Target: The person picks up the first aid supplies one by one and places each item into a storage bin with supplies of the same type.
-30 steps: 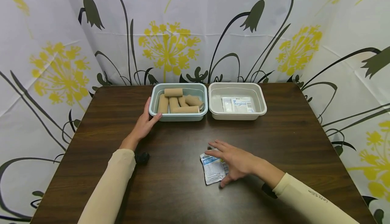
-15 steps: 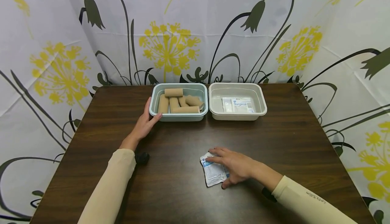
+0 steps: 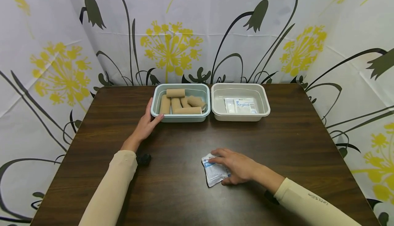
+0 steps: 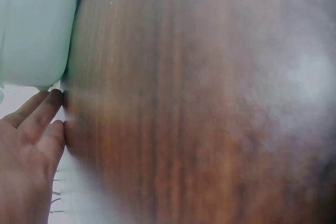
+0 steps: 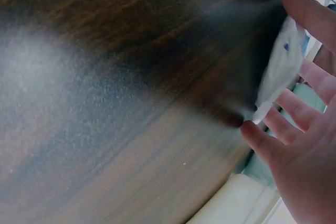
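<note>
My left hand [image 3: 144,125] rests against the left end of a light-blue plastic bin [image 3: 184,118]. Its thumb touches the bin's near corner, and its fingers lie fairly straight along the side. Brown cardboard rolls [image 3: 187,110] fill the bin. On the table, my right hand [image 3: 238,166] grips a small white packet [image 3: 215,175] with blue print. The fingers reach over its far part, with the thumb at its near right edge. In the right wrist view, the packet [image 5: 281,69] shows between thumb and fingers. The hand covers part of its print.
Right beside the blue bin stands a cream plastic bin [image 3: 240,117], holding flat white packets [image 3: 243,105], one labelled "Surgical". Both bins sit at the back edge of the dark wood table [image 3: 172,188]. A flower-patterned curtain [image 3: 197,14] hangs behind.
My right hand has lowered onto the packet and its thumb has drawn in toward it. The packet has shifted very slightly. The left hand and both bins stay in place.
</note>
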Demonstrator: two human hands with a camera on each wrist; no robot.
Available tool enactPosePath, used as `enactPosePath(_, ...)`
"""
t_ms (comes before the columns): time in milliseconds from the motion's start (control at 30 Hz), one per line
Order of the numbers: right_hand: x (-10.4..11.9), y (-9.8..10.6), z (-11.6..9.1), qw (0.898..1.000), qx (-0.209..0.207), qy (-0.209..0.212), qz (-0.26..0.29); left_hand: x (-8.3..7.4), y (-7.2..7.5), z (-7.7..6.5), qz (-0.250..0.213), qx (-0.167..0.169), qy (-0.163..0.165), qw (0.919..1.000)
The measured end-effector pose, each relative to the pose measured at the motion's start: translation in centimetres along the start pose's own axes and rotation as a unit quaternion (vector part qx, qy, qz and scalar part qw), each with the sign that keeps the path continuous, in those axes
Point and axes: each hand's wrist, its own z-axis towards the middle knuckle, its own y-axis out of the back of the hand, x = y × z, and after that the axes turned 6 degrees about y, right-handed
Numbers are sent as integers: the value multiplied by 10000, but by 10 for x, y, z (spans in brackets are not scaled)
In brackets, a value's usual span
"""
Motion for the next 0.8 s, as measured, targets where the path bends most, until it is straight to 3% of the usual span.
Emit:
enactPosePath(167, 1, 0, 0, 9999, -49, -39, 141, -1, 0, 0, -15, 36, 43, 10000)
enactPosePath(267, 2, -1, 0, 9997, -114, 18, 219, 12, -3, 5, 14, -32, 4, 10000)
enactPosePath(433, 4, -1, 1, 9991, -209, 138, 340, 10, -2, 5, -15, 1, 50, 10000)
enactPosePath(700, 9, 6, 3, 9976, -444, 388, 356, -26, 3, -10, -55, 122, 103, 9999)
enactPosePath(800, 9, 15, 4, 9964, -626, 452, 354, -32, 3, -13, -12, 106, 107, 9999)
